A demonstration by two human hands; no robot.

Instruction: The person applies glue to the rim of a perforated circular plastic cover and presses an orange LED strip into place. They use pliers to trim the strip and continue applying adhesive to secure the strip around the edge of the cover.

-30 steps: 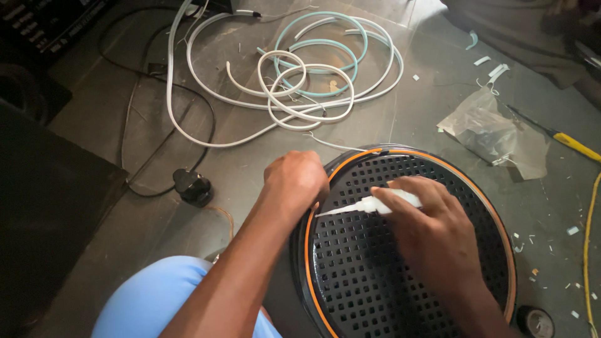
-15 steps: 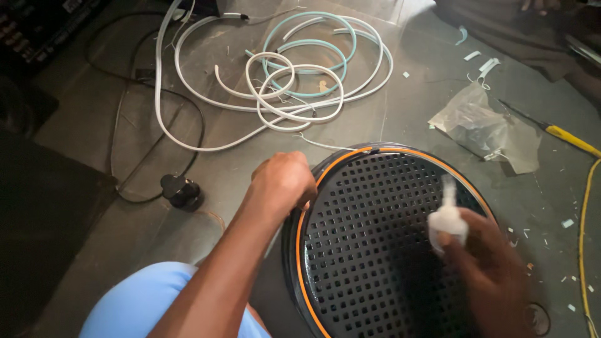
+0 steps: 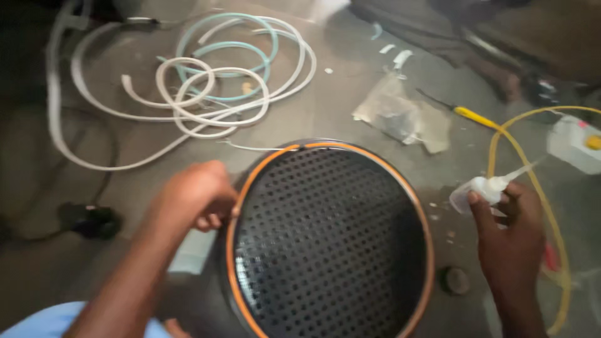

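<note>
**Hands at the rim of a perforated grille, small white bottle held off to the side**

The left hand (image 3: 199, 195) was curled with its fingers folded in, pressed against the left rim of the round black perforated grille (image 3: 328, 244), where the orange ring (image 3: 233, 250) runs around its edge. The pictures did not show clearly whether those fingers pinched anything thin at the rim. The right hand (image 3: 510, 235) was closed around a small white squeeze bottle (image 3: 485, 189), thumb up along its side, the bottle's thin nozzle pointing up and to the right. That hand was clear of the grille, just beside its right rim.

The grille lay face up on the grey floor (image 3: 338, 106), near the floor's near edge, and between the two hands. A small dark round cap (image 3: 455, 280) lay on the floor just beside the grille's lower right rim. Beyond the grille, toward the far left, a tangle of white and pale green tubing (image 3: 216, 87) was spread in loops. A crumpled clear plastic bag (image 3: 400, 116) lay farther right, with a yellow-handled screwdriver (image 3: 474, 116) near it. A yellow cord (image 3: 538, 188) curved down the right side, passing behind the right hand. A white container with a yellow cap (image 3: 579, 144) sat near the right edge. A black plug (image 3: 91, 219) lay at the left.
</note>
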